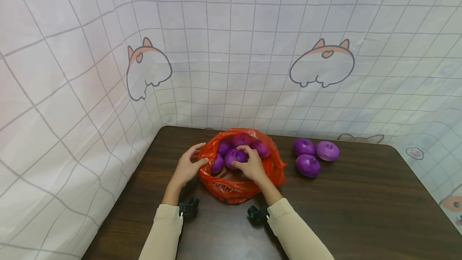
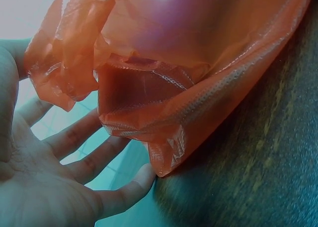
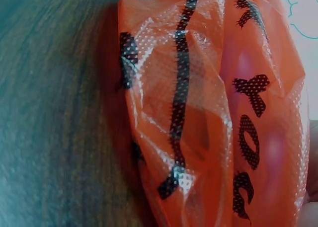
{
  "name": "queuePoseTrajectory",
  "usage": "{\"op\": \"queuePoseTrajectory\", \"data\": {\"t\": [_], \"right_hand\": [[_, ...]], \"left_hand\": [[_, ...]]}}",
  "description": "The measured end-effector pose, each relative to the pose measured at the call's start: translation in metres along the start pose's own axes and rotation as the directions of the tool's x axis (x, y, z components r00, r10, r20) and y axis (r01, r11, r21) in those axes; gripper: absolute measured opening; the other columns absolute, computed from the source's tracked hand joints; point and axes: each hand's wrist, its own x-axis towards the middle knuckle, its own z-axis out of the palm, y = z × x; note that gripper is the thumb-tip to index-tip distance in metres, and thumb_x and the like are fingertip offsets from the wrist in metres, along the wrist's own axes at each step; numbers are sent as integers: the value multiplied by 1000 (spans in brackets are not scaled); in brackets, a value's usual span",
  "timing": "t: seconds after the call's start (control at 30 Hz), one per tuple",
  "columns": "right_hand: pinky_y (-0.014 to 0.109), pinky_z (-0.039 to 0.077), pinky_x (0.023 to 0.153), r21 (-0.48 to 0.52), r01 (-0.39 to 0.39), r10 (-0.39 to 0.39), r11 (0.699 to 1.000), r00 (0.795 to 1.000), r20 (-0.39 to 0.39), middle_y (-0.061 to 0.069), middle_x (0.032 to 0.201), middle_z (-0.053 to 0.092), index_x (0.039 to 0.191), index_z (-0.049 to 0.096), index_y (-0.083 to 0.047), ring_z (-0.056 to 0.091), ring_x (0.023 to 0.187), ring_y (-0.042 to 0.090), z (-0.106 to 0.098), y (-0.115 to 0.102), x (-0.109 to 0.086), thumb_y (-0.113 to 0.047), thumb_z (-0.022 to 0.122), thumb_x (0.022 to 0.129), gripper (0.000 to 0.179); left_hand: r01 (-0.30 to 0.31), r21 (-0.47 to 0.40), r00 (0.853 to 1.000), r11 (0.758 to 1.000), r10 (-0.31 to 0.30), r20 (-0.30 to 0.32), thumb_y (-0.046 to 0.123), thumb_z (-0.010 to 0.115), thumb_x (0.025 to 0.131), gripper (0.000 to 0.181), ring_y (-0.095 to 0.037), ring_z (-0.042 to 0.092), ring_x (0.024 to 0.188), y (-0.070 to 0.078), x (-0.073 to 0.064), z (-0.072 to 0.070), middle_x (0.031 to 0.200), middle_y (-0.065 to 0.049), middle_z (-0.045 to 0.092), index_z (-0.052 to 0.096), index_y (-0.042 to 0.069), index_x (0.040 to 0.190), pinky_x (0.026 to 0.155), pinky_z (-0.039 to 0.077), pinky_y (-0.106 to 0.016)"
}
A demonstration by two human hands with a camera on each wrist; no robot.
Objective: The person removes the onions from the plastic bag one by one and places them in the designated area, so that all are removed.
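Note:
An orange-red plastic bag [image 1: 231,196] with black lettering stands on the table, its mouth facing up. Several shiny purple onions [image 1: 241,139] lie inside. My left hand [image 1: 185,168] holds the bag's left rim, thumb on the edge and fingers along the outer side. In the left wrist view its fingers [image 2: 94,160] spread behind the crumpled plastic. Reaching into the mouth, my right hand [image 1: 251,166] has thumb and fingers curled round the front purple onion [image 1: 234,156]. The right wrist view shows mostly the printed bag wall [image 3: 198,113], and the grasp is hidden there.
To the right of the bag, a purple onion [image 1: 304,147], a lighter one [image 1: 327,151] and a third [image 1: 308,166] sit together on the dark wooden table [image 1: 361,204]. A white grid-patterned cloth [image 1: 231,51] with cartoon animals rises behind the table and along its left side.

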Motion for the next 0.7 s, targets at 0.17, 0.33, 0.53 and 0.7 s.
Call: {"op": "queuePoseTrajectory", "data": {"t": [0.17,0.33,0.53,0.7], "right_hand": [[55,50,98,-5,4,-4,1000,1000,-9,20,128,53,125,64,-17,56,114,35,-1,-1,-1,-18,84,84,45],[56,50,100,-5,-6,6,1000,1000,-14,20,129,53,125,64,-18,56,116,36,-1,-1,-2,-19,85,83,47],[52,51,97,16,0,0,1000,1000,-18,19,128,52,124,65,-19,56,111,35,-3,-2,-5,-19,87,81,47],[53,50,101,29,11,-10,1000,1000,-25,18,130,52,125,64,-20,57,115,37,-9,-7,-9,-19,86,81,49]], "left_hand": [[-20,2,999,1000,20,-31,19,71,96,56,-44,52,132,-16,6,2,145,-21,56,52,21,149,100,51,-59],[-40,-2,998,999,40,-42,21,72,95,55,-42,54,130,-21,9,2,142,-19,58,54,24,147,99,53,-58],[-38,-4,999,999,37,-36,21,72,96,56,-44,53,131,-20,8,1,144,-21,56,52,21,149,99,53,-58],[-29,-4,999,1000,28,-18,18,70,97,57,-46,52,131,-10,3,0,145,-24,55,50,15,151,100,52,-59]]}}
